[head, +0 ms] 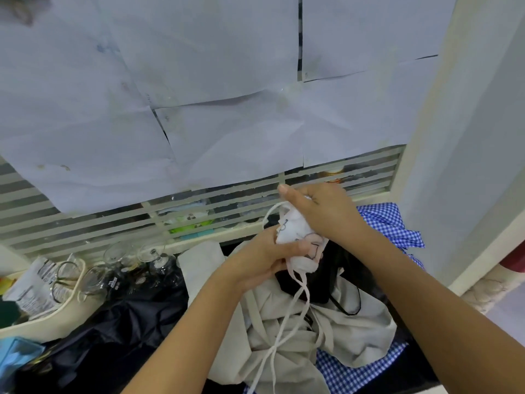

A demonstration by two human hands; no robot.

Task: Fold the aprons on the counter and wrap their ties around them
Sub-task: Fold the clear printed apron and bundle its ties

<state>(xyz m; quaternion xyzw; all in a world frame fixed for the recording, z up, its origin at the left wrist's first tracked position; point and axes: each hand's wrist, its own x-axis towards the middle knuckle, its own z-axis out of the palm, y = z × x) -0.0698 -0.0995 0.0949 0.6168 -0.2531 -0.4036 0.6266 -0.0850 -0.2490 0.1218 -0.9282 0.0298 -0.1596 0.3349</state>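
Head view, single frame.

- White printed apron point(297, 233): folded into a small bundle, held in the air above the heap near the counter's point(420, 376) back edge, right of centre.
- Left hand point(264, 255): grips the bundle's lower end from the left, thumb pressed across its front.
- Right hand point(326, 211): fingers curled over the bundle's top and right side, gripping it; thumb sticks up free.
- White ties point(289, 308): one loop stands out at the bundle's upper left; two strands hang from its lower end and trail over the beige apron point(284, 345) below.
- Beige apron: crumpled, unfolded, near the counter's front edge.
- Black apron point(309, 282): lies on the beige one, directly under the bundle.
- Dark navy apron point(113, 331): spread over the counter's left half.
- Blue checked apron point(392, 223): at the back right corner; checked cloth also shows at the front right.
- Glasses point(122, 258): upturned along the back edge, left.
- Cream tray point(56, 317): far left, holding packets
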